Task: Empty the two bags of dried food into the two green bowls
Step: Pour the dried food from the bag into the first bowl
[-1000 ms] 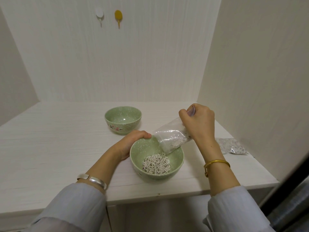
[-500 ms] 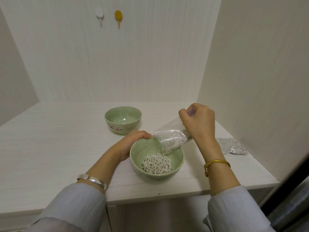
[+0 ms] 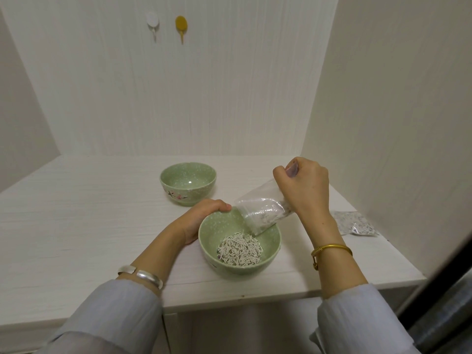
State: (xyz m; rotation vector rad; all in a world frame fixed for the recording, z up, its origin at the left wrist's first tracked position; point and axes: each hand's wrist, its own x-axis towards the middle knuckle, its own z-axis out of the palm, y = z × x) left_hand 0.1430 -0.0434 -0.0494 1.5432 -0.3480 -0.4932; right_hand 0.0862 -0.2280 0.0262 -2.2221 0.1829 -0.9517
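Pellets [image 3: 240,249] of pale dried food lie heaped in the near green bowl [image 3: 270,233], low and centre in the frame. Above its right rim we see the clear bag [image 3: 258,213] tilted mouth-down, gripped at its upper end by the right hand [image 3: 305,187]. The left hand [image 3: 201,217] curls around the bowl's left rim. The second green bowl [image 3: 188,182] stands behind, apart, toward mid-frame. At the right edge the other bag [image 3: 356,223] lies flat on the white table [image 3: 76,226].
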